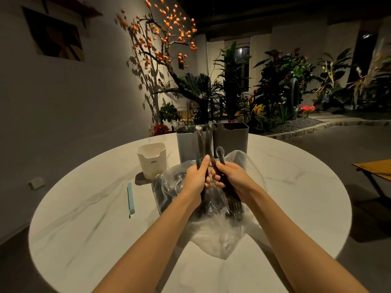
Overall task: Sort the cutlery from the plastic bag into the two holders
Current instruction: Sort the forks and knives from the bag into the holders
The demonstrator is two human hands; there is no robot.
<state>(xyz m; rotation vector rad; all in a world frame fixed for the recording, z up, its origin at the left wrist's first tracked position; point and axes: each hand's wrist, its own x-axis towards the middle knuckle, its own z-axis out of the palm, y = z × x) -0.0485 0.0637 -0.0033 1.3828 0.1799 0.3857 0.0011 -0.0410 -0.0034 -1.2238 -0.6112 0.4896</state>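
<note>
A clear plastic bag (215, 233) lies crumpled in the middle of the round marble table (84, 218), with dark cutlery inside. Above it my left hand (195, 178) grips a bunch of dark knives (204, 142) that point up and away. My right hand (229, 176) holds a bundle of dark forks (233, 205), tines toward me, with a spoon-like handle end (220, 152) sticking up. Two tall grey holders stand behind the bag: the left holder (187, 144) and the right holder (232, 138), each with some cutlery tips showing at the top.
A small white cup-like holder marked CRBW (151, 160) stands left of the bag on a dark coaster. A light blue stick-shaped item (130, 199) lies on the table further left. Plants and a gravel bed fill the room behind; a wooden table edge (374, 168) shows at right.
</note>
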